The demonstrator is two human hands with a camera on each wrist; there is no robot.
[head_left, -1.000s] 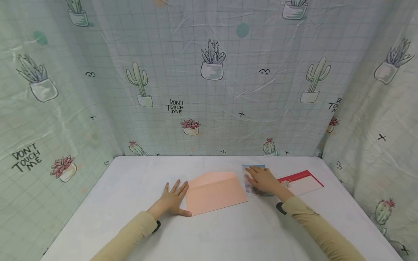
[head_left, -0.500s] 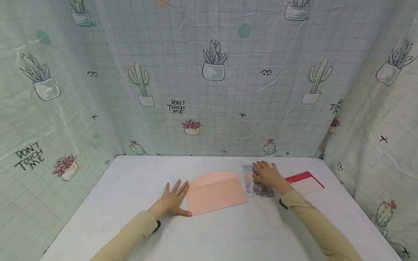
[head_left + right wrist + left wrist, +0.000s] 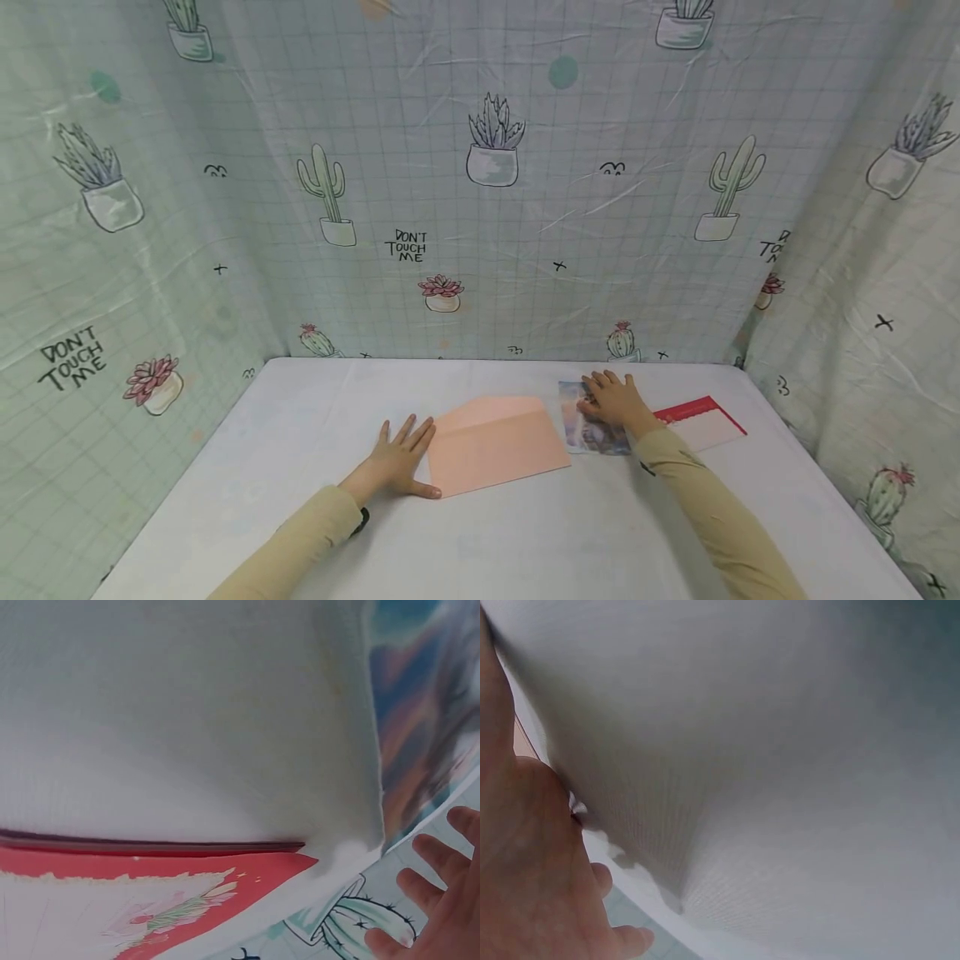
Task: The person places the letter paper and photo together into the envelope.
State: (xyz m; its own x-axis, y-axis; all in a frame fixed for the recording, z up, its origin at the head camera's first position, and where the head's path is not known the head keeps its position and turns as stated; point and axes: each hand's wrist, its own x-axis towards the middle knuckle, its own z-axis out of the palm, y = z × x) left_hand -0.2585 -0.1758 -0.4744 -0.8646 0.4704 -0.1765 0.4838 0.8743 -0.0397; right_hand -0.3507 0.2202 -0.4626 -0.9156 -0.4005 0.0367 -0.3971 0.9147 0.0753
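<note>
A peach envelope (image 3: 498, 450) lies on the white table with its flap spread away from me. Along its left edge rests my left hand (image 3: 393, 465), fingers splayed, thumb at the near corner. In the left wrist view the palm (image 3: 536, 862) shows at the left. My right hand (image 3: 618, 404) is over the upper right part of a colourful picture card (image 3: 574, 427), just right of the envelope, and hides part of it. The right wrist view has its loosely spread fingers (image 3: 431, 859) beside the glossy card (image 3: 412, 727); whether they touch it, I cannot tell.
To the right lies a red-and-white card or envelope (image 3: 702, 427) with a flower print, partly behind my right forearm. A cactus-print curtain (image 3: 525, 250) closes off the back and both sides of the white table (image 3: 517, 542).
My right hand has shifted slightly right and away from me across the picture card, uncovering more of it. My left hand stays at the envelope's edge.
</note>
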